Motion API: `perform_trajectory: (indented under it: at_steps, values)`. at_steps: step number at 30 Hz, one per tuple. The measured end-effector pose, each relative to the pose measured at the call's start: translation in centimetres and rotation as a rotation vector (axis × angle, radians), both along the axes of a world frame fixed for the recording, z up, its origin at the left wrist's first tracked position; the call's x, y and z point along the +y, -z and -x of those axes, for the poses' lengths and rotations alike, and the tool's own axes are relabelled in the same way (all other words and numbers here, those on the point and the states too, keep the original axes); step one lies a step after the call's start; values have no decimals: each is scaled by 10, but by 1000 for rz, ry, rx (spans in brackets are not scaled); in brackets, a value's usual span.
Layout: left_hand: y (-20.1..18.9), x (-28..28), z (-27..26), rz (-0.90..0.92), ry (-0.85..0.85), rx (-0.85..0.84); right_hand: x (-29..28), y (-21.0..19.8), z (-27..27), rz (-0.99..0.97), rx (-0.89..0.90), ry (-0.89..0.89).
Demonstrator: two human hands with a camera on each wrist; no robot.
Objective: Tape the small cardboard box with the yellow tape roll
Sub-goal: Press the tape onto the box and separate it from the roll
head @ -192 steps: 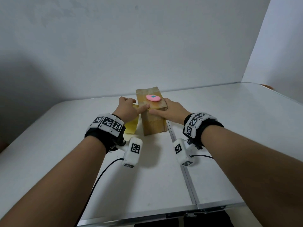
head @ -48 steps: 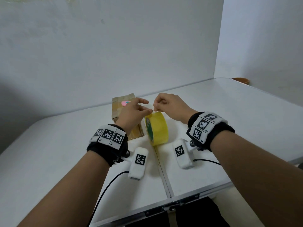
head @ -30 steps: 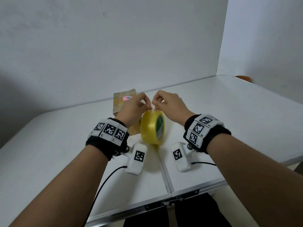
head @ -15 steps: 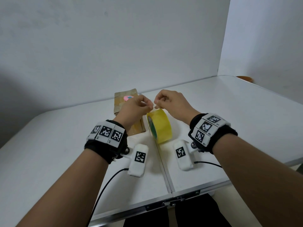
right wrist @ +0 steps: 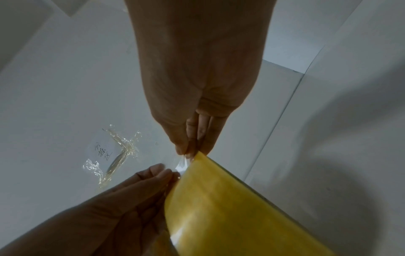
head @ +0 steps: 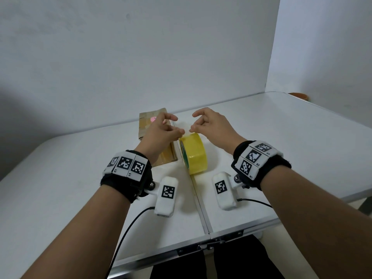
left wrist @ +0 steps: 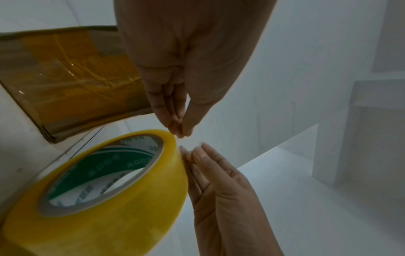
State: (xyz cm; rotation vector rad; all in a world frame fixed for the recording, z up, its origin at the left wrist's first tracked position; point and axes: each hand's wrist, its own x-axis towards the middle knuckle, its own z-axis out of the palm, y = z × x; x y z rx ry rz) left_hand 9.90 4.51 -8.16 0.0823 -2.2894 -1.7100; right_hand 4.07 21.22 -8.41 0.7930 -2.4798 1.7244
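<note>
From the head camera, the yellow roll of packing tape [head: 193, 153] stands on edge on the white folding table [head: 281, 150], just right of the small brown cardboard box [head: 156, 141] with a pink sticker, so a strip can likely be drawn straight across. The left hand [head: 161, 133] and the right hand [head: 213, 127] meet at the roll's top, thumb and fingertips closed together, probably working the free end loose.

The left wrist camera shows the left fingertips [left wrist: 179, 128] pinched at the roll's upper rim, the box behind already carrying glossy tape.

In the right wrist view, both hands pinch a small clear flap of tape [right wrist: 181, 164] lifted off the roll; a crumpled tape scrap [right wrist: 116, 155] lies on the table beyond.
</note>
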Motion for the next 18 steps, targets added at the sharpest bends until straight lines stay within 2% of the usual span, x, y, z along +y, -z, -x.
perform_trajectory:
  at_steps: [9,18]
  values:
    - [0,0,-3,-24,60,4,2,2,2,-51,54,-39]
    - [2,1,-3,76,-26,0,2,3,2,-45,47,-20]
